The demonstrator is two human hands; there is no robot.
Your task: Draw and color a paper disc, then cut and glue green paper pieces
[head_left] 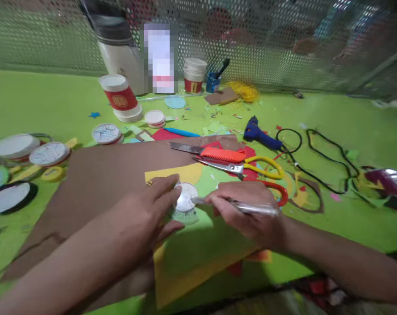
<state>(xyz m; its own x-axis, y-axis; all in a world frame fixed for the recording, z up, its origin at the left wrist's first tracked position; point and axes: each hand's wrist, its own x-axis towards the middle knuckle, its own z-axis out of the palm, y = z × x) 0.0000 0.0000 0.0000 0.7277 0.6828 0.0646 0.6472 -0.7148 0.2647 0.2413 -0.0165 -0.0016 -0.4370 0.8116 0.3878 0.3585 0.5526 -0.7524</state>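
My left hand (151, 208) lies with its fingers stretched out, fingertips touching a small white paper disc (187, 197) with lines on it. Under the disc's lower edge shows a clear protractor (187, 217). Closed around a clear-barrelled pen (255, 208), my right hand (246, 214) keeps its tip at the disc's right edge. Green paper (198, 249) and yellow paper (175, 282) lie beneath, partly over brown cardboard (100, 179). Just beyond my right hand are an orange box cutter (223, 154) and scissors (231, 167) with a yellow and a red handle.
A blue glue gun (262, 136) with a black cord lies to the right. Red-and-white paper cups (120, 99) stand behind, near a blurred phone-like screen (161, 59). Lined discs (49, 154) sit at left. Paper scraps and yellow shreds (244, 91) litter the green table (359, 127).
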